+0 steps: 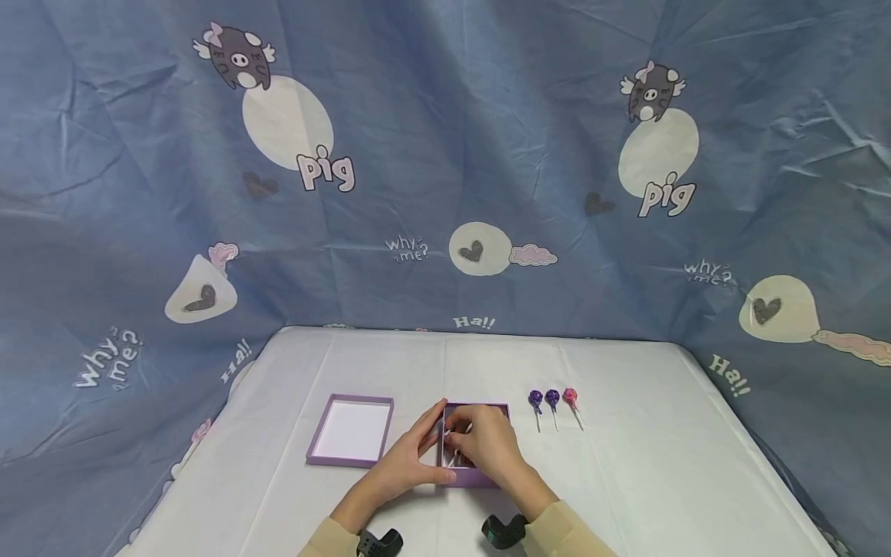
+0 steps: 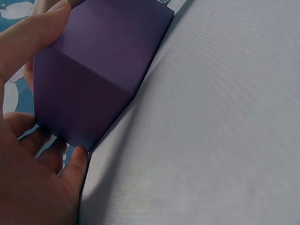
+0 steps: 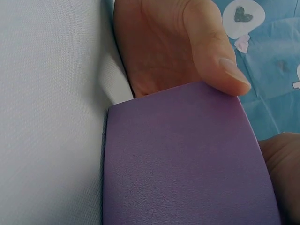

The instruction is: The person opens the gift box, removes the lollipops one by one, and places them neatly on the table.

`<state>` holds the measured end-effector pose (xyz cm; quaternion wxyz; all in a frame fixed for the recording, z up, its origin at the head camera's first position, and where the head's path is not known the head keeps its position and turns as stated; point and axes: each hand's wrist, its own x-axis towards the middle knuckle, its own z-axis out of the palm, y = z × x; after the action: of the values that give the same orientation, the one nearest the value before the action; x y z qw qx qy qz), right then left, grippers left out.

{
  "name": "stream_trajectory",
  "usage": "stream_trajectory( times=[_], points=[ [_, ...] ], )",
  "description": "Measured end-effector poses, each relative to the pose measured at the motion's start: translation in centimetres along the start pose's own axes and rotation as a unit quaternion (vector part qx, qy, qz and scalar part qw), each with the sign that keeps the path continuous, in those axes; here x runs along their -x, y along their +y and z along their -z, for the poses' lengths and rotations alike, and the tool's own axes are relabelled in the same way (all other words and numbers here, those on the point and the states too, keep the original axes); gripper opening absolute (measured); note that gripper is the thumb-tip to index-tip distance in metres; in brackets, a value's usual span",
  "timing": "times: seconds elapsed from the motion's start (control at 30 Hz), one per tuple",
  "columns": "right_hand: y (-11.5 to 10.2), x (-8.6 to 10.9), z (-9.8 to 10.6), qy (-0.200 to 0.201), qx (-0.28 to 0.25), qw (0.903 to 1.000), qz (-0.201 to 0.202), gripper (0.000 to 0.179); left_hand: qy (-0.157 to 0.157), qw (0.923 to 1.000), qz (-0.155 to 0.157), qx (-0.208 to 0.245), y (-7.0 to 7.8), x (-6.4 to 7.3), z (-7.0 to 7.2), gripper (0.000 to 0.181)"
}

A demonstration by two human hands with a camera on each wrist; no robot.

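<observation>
An uncovered purple box (image 1: 473, 477) stands on the white table, white sticks (image 1: 454, 458) of lollipops partly showing inside. My left hand (image 1: 407, 463) holds the box at its left side, the thumb at the near corner and the fingers spread along the left wall. The left wrist view shows this hand (image 2: 37, 159) against two purple faces of the box (image 2: 89, 79). My right hand (image 1: 487, 442) reaches down into the box with curled fingers, pinching what seems to be a lollipop by its white stick; the candy end is hidden. In the right wrist view, the box's front wall (image 3: 183, 159) covers most of it.
Two purple-wrapped lollipops (image 1: 535, 399) and a pink-wrapped lollipop (image 1: 571, 397) lie in a row right of the box. The purple-rimmed lid (image 1: 348, 463) lies left of it, white inside up. A blue printed cloth (image 1: 431, 155) hangs behind the table (image 1: 661, 464).
</observation>
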<state>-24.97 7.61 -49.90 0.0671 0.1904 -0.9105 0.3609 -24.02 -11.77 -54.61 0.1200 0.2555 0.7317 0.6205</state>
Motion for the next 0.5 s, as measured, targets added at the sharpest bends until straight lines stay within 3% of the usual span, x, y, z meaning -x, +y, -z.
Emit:
stream_trajectory(
  times=[0.37, 0.5],
  points=[
    [0.18, -0.05, 0.19, 0.019, -0.017, 0.9997, -0.001, 0.012, 0.001, 0.9999, -0.012, -0.003, -0.06, 0.08, -0.02, 0.108],
    [0.15, -0.06, 0.37, 0.026, -0.022, 0.9994, -0.008, 0.011, 0.006, 1.0, 0.002, -0.007, 0.01, 0.08, -0.01, 0.108]
  ],
)
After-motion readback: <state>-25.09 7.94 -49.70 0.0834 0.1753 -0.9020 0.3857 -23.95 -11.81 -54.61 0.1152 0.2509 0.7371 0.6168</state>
